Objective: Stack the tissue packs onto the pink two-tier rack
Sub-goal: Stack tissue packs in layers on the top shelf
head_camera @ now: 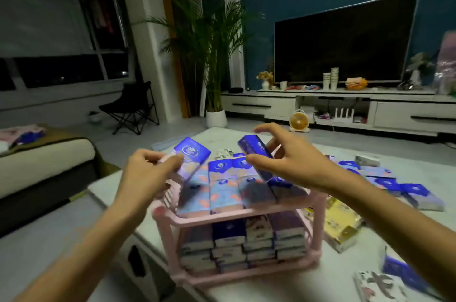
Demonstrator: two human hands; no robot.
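The pink two-tier rack (170,217) stands on the pale table in front of me. Its lower tier is packed with stacked tissue packs (229,242). Its top tier carries a layer of blue and pink packs (224,193). My left hand (145,173) pinches a blue tissue pack (193,151) tilted over the rack's left side. My right hand (288,158) grips another blue pack (254,151), held slanted above the top tier's right part.
Loose blue packs (385,178) lie on the table to the right, with a yellow pack (340,222) beside the rack and more packs (380,284) near the front right edge. A sofa (44,161) stands left. A TV cabinet (345,104) lies beyond.
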